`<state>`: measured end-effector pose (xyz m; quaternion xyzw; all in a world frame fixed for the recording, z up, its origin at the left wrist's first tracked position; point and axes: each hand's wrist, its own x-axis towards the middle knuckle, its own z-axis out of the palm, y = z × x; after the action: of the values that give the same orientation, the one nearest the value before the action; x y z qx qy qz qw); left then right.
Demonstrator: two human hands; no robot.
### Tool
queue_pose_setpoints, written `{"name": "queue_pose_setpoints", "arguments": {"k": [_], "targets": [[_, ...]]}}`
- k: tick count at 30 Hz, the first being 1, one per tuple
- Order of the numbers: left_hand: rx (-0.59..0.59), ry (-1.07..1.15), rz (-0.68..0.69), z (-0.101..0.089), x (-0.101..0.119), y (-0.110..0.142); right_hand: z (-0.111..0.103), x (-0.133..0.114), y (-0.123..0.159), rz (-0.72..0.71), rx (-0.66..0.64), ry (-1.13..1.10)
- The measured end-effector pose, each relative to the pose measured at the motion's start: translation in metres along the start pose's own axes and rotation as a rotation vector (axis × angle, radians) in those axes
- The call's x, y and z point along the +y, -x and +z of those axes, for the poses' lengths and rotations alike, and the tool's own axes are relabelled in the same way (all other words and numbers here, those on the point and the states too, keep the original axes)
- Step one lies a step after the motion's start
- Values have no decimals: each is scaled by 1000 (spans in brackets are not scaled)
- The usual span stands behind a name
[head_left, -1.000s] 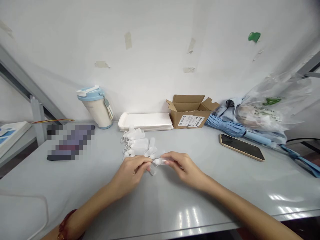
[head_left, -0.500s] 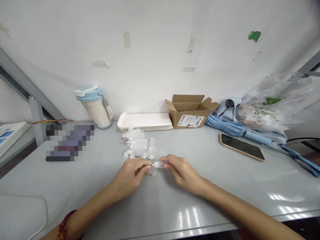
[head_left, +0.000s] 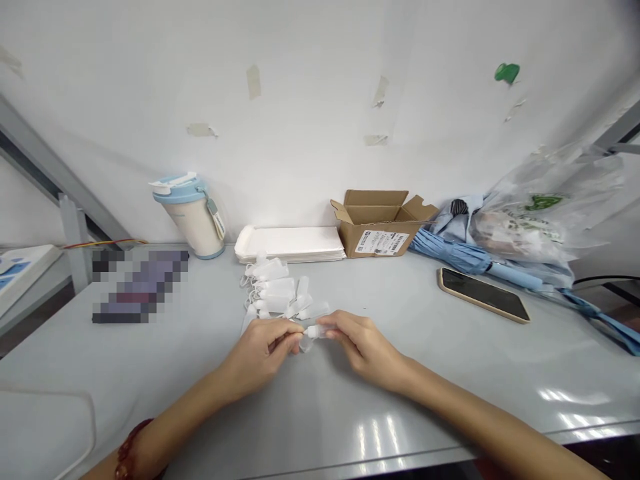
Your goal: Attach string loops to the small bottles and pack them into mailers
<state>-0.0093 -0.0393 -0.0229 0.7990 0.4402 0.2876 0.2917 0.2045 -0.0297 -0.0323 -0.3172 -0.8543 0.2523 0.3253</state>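
Note:
Between my hands is a small translucent squeeze bottle [head_left: 315,331] with a white neck, lying sideways above the table. My right hand [head_left: 367,343] pinches its body, and the fingers hide most of it. At the bottle's tip, the thumb and forefinger of my left hand [head_left: 263,347] are pressed together; a thin loop hangs below them. Whatever small part they grip there is mostly covered. Just beyond my hands lies a pile of similar small bottles [head_left: 277,290], several of them with thin looped straps.
Behind the pile are a stack of white envelopes [head_left: 295,241] and an open cardboard box [head_left: 380,237]. A blue-lidded tumbler [head_left: 195,220] stands at the left. To the right are a phone [head_left: 483,295], a folded blue umbrella [head_left: 450,250] and a plastic bag [head_left: 530,230].
My hands stay nearly in place at the bottle. It has shifted very slightly to the left and down between my fingers. The pile is unchanged.

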Motion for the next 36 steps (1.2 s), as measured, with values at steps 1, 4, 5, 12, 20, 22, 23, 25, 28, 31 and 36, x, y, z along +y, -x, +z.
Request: {"name": "queue_pose_setpoints", "arguments": {"k": [1, 4, 5, 12, 20, 22, 23, 25, 28, 31, 36], "targets": [[-8, 9, -9, 0, 0, 0, -1, -1, -1, -2, -3, 1], [-3, 15, -43, -2, -1, -2, -5, -5, -3, -18, -4, -7], [7, 18, -54, -2, 0, -2, -6, -6, -3, -20, 0, -11], [102, 53, -63, -8, 1, -2, -12, -3, -4, 34, 34, 11], [88, 53, -57, -5, 4, -1, -7, -2, -3, -5, 44, -7], [80, 55, -56, -6, 5, -1, -5, -3, -1, -32, 70, -22], [76, 55, -58, -7, 6, -1, -3, -3, -1, -42, 82, -28], [74, 62, -68, -12, 7, -1, 0, -3, 0, -39, 85, -28], [111, 104, -118, -23, 7, -2, 0, -3, 1, -26, 63, -7], [254, 162, -217, -35, 2, -6, -3, -1, 1, -58, 61, 13], [562, 265, -391, -47, -12, -15, -7, 4, 1, -103, 63, 53]]}}
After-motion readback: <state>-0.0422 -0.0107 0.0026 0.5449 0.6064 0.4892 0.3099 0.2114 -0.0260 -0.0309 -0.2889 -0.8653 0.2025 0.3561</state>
